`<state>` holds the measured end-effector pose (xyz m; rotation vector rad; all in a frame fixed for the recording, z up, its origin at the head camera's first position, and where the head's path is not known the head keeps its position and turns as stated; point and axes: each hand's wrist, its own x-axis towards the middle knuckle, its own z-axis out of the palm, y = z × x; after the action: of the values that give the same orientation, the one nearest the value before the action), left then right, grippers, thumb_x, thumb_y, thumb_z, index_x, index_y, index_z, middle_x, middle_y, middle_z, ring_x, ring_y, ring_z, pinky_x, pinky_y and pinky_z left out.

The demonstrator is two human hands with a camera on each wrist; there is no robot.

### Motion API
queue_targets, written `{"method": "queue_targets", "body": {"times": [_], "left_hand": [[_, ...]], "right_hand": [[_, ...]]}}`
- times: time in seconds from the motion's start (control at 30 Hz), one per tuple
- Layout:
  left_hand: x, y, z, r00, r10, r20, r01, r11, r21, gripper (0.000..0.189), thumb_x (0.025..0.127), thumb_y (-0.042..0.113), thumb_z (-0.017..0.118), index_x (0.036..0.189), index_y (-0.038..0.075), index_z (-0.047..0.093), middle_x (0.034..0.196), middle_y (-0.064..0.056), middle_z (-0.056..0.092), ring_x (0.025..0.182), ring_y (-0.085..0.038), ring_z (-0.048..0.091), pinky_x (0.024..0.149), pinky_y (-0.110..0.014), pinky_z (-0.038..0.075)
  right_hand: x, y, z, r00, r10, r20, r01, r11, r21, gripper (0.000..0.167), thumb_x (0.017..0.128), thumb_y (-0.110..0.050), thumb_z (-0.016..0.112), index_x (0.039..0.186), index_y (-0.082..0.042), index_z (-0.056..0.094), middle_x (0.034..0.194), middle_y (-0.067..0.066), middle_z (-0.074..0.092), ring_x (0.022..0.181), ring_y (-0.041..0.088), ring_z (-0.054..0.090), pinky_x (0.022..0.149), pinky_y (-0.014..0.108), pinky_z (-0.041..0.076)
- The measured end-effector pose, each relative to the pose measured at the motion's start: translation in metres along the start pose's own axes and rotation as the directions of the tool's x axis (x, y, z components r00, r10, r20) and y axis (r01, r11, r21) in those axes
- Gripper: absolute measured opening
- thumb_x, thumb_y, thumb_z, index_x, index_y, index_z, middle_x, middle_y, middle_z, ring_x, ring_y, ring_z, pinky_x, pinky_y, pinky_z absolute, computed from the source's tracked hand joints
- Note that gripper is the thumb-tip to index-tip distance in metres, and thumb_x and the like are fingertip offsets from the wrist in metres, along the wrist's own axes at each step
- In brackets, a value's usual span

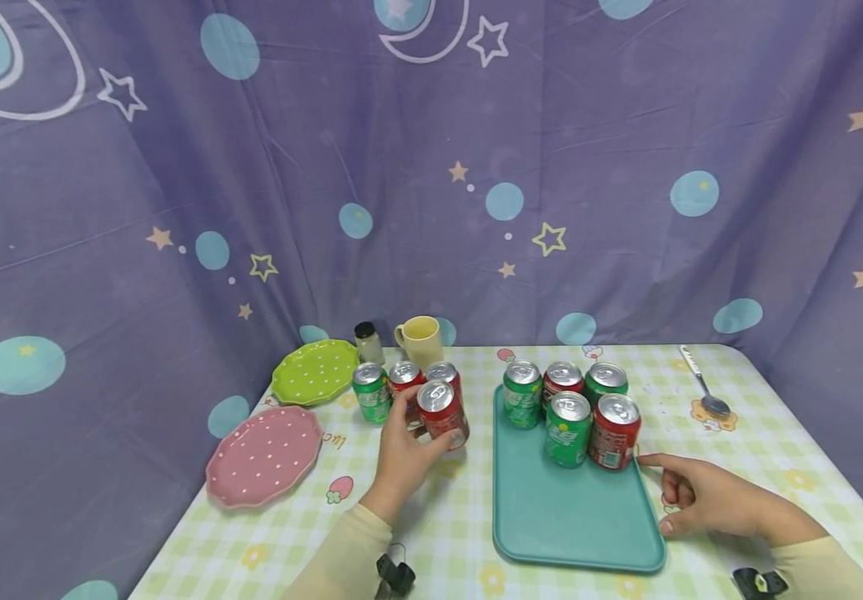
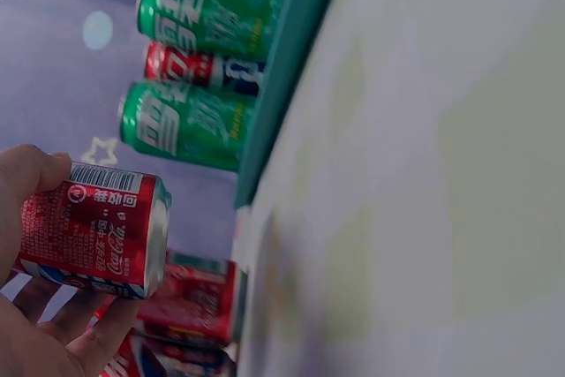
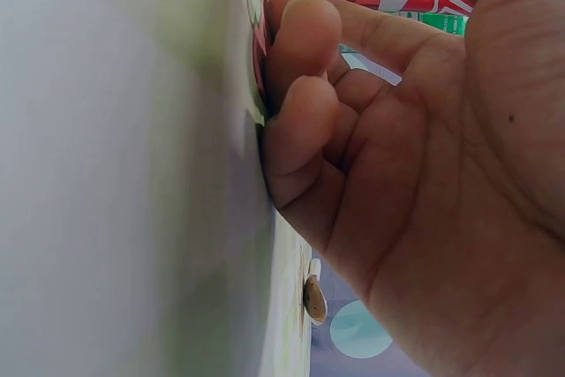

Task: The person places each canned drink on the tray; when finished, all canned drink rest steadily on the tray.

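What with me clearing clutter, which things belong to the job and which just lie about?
Apparently in the job: red can in the left fingers, teal tray, five cans on it, three cans standing left of it.
Apparently lying about: pink plate, green plate, yellow mug, jar, spoon.

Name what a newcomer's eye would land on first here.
First, the five red and green cans clustered at the far end of the teal tray. Next, the red can that the left hand holds above the table, left of the tray. Behind everything, the purple backdrop printed with moons and stars stands out.
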<state>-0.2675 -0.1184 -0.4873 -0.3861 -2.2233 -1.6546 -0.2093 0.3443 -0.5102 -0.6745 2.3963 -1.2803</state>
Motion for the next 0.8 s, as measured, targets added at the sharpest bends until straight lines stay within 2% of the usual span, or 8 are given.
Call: {"method": "queue_targets", "body": {"times": [0.2,0.33,0.5,0.8], "left_hand": [[0.001,0.018,0.008,0.997,0.061,0.042,-0.059,0.997,-0.045,0.075,0.077,0.011,0.095,0.140,0.017,0.053,0.130,-0.002,0.064,0.111,-0.023,0.065,0.089,-0.040,0.060],[0.003,0.023,0.021,0.994,0.065,0.085,-0.060,0.996,-0.059,0.075,0.077,0.009,0.094,0.140,0.015,0.054,0.127,-0.003,0.065,0.109,-0.022,0.065,0.088,-0.042,0.060],[0.006,0.024,0.044,0.987,0.035,0.157,-0.030,0.999,-0.040,0.076,0.077,0.011,0.094,0.140,0.016,0.053,0.127,-0.002,0.064,0.113,-0.022,0.064,0.091,-0.041,0.059],[0.007,0.023,0.079,0.968,-0.051,0.248,0.048,0.999,0.016,0.074,0.079,0.016,0.094,0.140,0.020,0.054,0.127,0.004,0.061,0.116,-0.018,0.060,0.092,-0.032,0.058]], "right_hand": [[0.000,0.000,0.001,1.000,-0.003,-0.004,0.003,1.000,-0.014,0.090,0.081,-0.017,0.091,0.150,0.014,0.040,0.092,0.007,0.056,0.066,0.007,0.049,0.054,0.025,0.045],[0.000,0.001,0.000,1.000,-0.001,-0.007,0.001,1.000,-0.014,0.091,0.081,-0.017,0.091,0.150,0.014,0.040,0.092,0.007,0.057,0.065,0.006,0.049,0.054,0.026,0.045],[0.000,0.002,0.000,1.000,-0.006,-0.003,0.006,1.000,-0.004,0.092,0.081,-0.018,0.091,0.150,0.014,0.039,0.091,0.008,0.056,0.065,0.007,0.049,0.054,0.026,0.045],[0.002,0.002,-0.002,0.999,0.038,0.009,-0.038,0.999,-0.001,0.094,0.082,-0.023,0.091,0.152,0.012,0.040,0.091,0.010,0.057,0.065,0.007,0.049,0.054,0.028,0.045]]}}
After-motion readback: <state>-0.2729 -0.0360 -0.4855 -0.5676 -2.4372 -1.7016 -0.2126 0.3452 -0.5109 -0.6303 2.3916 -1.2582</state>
